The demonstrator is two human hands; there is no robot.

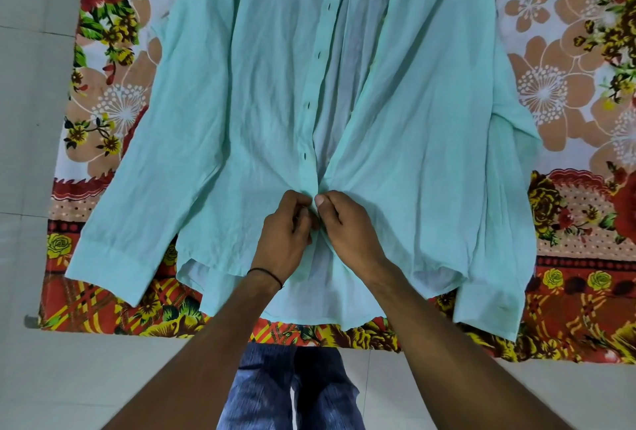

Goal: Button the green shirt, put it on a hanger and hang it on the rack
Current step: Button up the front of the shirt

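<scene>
The pale green shirt lies flat on a floral cloth, collar far from me, hem near me, both sleeves spread to the sides. Its front gapes open above my hands, and a strip with several empty buttonholes runs up the middle. My left hand pinches the buttonhole edge low on the front. My right hand pinches the opposite edge right against it, thumb tip on the fabric. The two edges meet between my fingers; whatever button lies there is hidden. No hanger or rack is in view.
The floral cloth covers a surface whose near edge runs just beyond my legs. Pale tiled floor lies to the left and below. My jeans show at the bottom centre.
</scene>
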